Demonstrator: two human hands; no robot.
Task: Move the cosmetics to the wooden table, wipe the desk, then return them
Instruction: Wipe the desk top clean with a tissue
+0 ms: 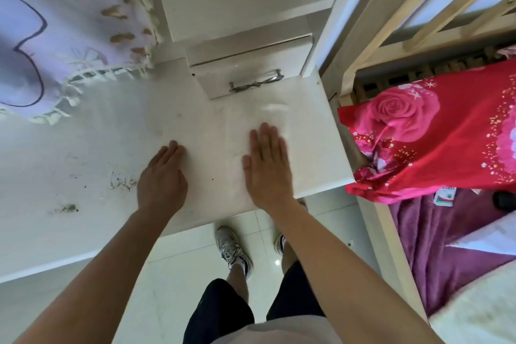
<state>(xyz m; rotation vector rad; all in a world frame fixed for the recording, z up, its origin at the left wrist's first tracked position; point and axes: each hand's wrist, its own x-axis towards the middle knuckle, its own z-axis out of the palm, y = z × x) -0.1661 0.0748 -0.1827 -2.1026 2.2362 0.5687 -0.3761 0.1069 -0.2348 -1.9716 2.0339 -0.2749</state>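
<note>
Head view: the left hand (162,179) is hovering palm-down over the white desk (97,153), fingers together and slightly curled, holding nothing. The right hand (266,167) is lying flat, fingers extended and together, empty. No cosmetics are showing. A drawer (245,75) is sitting behind the hands; dark stains (122,180) are marking the surface left.

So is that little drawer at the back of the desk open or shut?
Shut, it seems. The drawer front sits level with its frame, the metal handle untouched. Both hands lie flat on the desk, away from it.
</note>
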